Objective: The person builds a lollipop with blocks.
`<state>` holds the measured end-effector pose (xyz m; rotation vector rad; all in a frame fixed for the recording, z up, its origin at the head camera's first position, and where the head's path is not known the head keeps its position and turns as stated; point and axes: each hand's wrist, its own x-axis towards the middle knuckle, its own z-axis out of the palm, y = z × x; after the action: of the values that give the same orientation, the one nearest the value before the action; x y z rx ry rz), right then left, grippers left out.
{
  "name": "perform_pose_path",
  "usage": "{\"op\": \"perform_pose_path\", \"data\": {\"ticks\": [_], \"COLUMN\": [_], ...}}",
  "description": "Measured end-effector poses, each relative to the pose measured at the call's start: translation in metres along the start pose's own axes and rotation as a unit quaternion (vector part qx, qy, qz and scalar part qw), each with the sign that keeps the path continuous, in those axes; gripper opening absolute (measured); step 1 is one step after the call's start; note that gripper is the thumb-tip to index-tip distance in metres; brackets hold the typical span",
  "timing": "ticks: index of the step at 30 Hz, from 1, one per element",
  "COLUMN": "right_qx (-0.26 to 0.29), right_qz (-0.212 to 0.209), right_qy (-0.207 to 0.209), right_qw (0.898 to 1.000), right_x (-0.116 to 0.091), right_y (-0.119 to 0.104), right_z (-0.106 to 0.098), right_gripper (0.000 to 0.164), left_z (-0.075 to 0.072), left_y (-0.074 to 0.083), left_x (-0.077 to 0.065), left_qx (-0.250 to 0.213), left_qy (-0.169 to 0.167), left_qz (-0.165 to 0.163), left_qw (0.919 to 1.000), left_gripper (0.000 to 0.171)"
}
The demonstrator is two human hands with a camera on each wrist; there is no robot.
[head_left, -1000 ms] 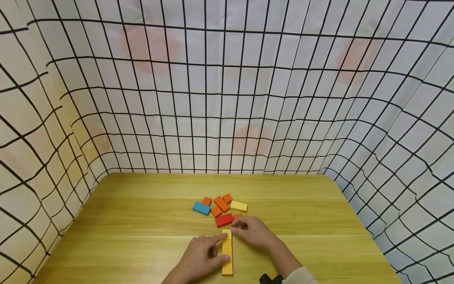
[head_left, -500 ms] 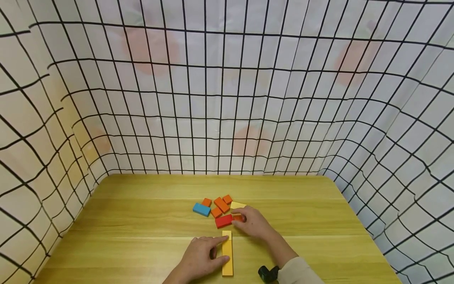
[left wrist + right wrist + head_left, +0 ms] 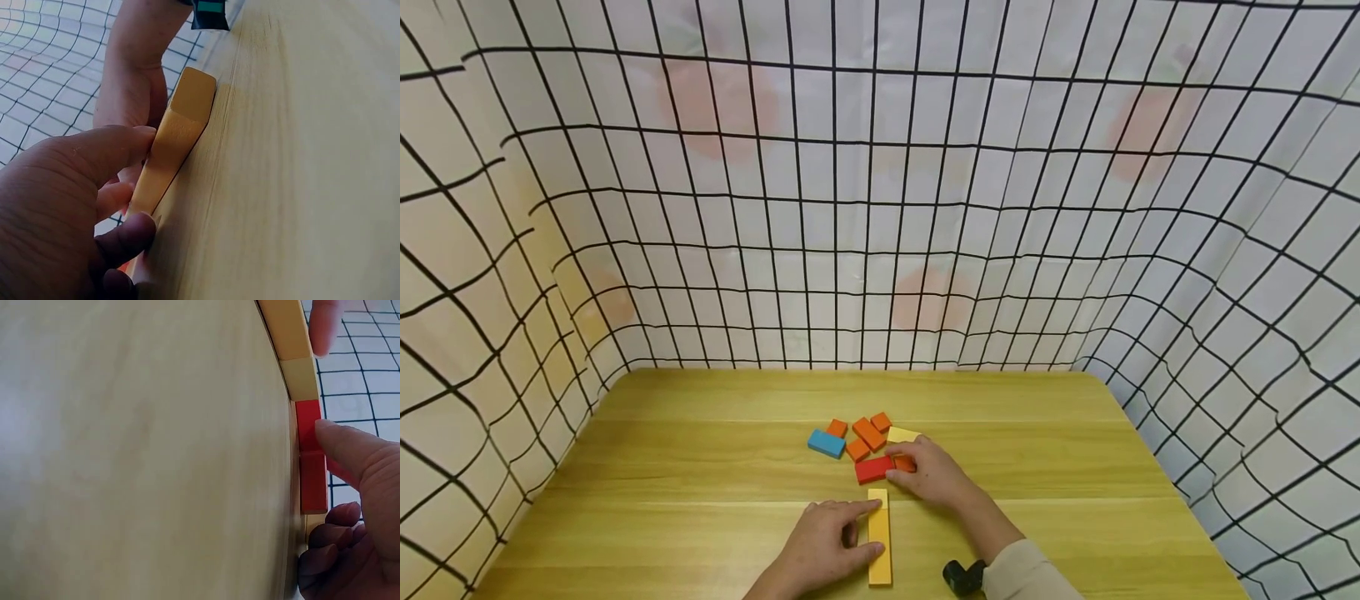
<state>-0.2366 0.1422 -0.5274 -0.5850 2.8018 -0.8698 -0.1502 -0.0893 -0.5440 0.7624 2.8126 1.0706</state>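
Two yellow blocks point(image 3: 879, 527) are touched by the left hand point(image 3: 823, 540), thumb and forefinger spread; the right hand point(image 3: 931, 475) is positioned at a red block point(image 3: 872, 470), hold undetermined.

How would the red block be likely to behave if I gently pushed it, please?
The red block looks rigid, given its straight edges and flat faces, so it should keep its shape. Lying low on the table, it would probably slide rather than roll or tip. It might nudge the orange block close by its right end.
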Motion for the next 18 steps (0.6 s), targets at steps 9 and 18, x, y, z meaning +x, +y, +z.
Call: {"op": "perform_pose_path", "data": {"ticks": [9, 18], "right_qx": [0.022, 0.055], "right_qz": [0.001, 0.021], "right_qy": [-0.007, -0.030], "right_qw": [1.000, 0.998], "right_x": [-0.0001, -0.0020], "right_y": [0.0032, 0.0018], "right_z": [0.0006, -0.0027], "right_gripper": [0.032, 0.028], "left_z": [0.0008, -0.0004], "left_y": [-0.0007, -0.0011], "left_x": [0.0005, 0.0015], "left_qx": [-0.007, -0.025], "left_qy": [0.002, -0.007], "left_qz": [-0.003, -0.019], "left_qw": [1.0000, 0.9995], "left_gripper": [0.055, 0.054]}}
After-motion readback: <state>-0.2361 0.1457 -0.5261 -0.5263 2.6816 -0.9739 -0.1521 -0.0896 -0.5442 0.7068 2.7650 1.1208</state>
